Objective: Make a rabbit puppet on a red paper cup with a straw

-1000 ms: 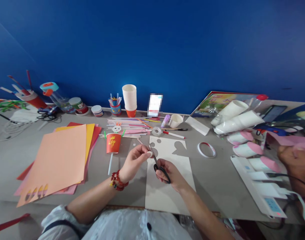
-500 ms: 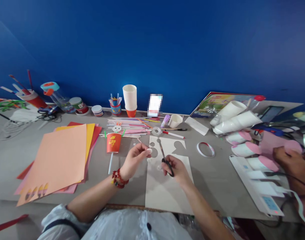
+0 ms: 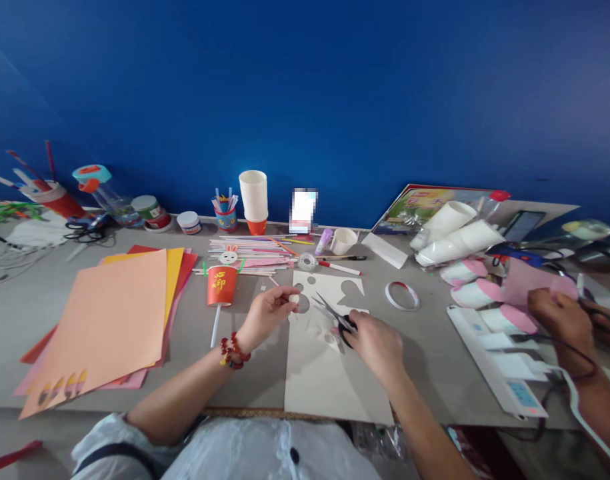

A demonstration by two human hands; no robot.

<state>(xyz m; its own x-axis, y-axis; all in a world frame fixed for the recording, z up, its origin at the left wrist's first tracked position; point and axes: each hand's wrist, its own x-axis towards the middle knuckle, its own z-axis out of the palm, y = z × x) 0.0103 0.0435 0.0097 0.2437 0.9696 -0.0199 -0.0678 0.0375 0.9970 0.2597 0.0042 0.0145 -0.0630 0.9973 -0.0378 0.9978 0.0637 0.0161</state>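
Between the thumb and fingers of my left hand [image 3: 269, 312] is a small round white paper piece [image 3: 295, 299]. My right hand [image 3: 377, 338] grips black-handled scissors [image 3: 329, 307], their blades parted and pointing up and left above the paper. Beneath both hands lies a white sheet [image 3: 335, 387] with round and curved holes cut along its far part, and small paper scraps [image 3: 329, 339] rest on it. Left of my left hand lies a red paper cup [image 3: 221, 287] with a rabbit face, green straw arms and a pale straw below.
Coloured paper sheets [image 3: 109, 313] are stacked at the left. Straws [image 3: 255, 253], a roll of clear tape [image 3: 307, 262] and a red marker [image 3: 339, 268] lie beyond the sheet. A white tape ring [image 3: 402, 296] and a power strip [image 3: 495, 360] are right, near another person's hand [image 3: 559, 320].
My right hand has swung the scissors lower and to the right, their blades now spread apart. The left hand keeps the small paper piece. The view has shifted slightly.
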